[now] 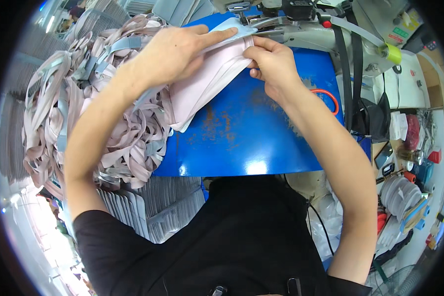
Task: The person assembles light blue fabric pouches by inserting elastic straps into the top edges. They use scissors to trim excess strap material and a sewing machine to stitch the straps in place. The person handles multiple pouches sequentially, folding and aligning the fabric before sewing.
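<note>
A pale pink fabric piece [204, 86], layered with a light blue one [237, 29], lies at the far side of a blue work table [241, 133]. My left hand [177, 54] rests on the cloth, its index finger stretched along the light blue part near the needle area of a sewing machine [241, 15]. Its other fingers are partly hidden. At the right edge of the pink fabric, close to the machine, my right hand [271, 61] pinches the cloth between thumb and fingers. The pink piece's near corner hangs toward the heap on the left.
A big tangled heap of pink and light blue strips [128, 130] covers the table's left side. Stacked grey-blue pieces [167, 202] stand below it. Red-handled scissors [333, 101] lie at right, near black straps [355, 74]. White thread spools [399, 195] sit far right.
</note>
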A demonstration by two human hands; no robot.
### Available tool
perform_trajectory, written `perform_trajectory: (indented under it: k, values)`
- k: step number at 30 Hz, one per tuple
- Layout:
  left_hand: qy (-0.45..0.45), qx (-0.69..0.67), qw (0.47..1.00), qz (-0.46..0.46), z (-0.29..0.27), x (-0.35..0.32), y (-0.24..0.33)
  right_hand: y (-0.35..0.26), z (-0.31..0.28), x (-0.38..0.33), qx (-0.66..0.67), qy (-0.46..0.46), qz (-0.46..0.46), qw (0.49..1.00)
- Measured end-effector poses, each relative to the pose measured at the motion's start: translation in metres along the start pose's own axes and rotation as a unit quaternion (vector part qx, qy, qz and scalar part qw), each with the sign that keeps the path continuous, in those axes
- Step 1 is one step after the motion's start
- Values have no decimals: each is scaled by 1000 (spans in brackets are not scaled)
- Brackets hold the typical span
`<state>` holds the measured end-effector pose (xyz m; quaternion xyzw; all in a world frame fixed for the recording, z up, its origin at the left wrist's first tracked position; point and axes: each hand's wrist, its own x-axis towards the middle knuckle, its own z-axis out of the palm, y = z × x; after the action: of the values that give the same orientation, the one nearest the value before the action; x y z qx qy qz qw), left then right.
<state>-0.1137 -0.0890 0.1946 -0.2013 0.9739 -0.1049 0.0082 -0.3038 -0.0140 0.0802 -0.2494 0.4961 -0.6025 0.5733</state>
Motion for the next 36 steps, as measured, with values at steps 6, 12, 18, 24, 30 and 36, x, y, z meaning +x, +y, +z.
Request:
perform_trajectory:
  k: [6, 12, 18, 24, 30, 36]
  values:
    - [-56, 127, 985, 100, -25, 19, -10, 4, -12, -2, 49, -18, 11, 999]
    - [-78, 190, 968, 140, -42, 32, 2, -1, -3, 3, 85, 4, 26, 996]
    - [-76, 181, 976, 94, -33, 35, 14, 6, 0, 14, 97, 18, 14, 995]
    - [-27, 172, 984, 36, -15, 31, 37, 11, -1, 16, 96, 3, -5, 995]
    - [41, 129, 991, -16, 10, 41, 70, 14, -1, 11, 144, 9, -46, 988]
    - [59, 26, 989, -130, 25, 56, 93, 31, -19, 0, 123, -39, -52, 990]
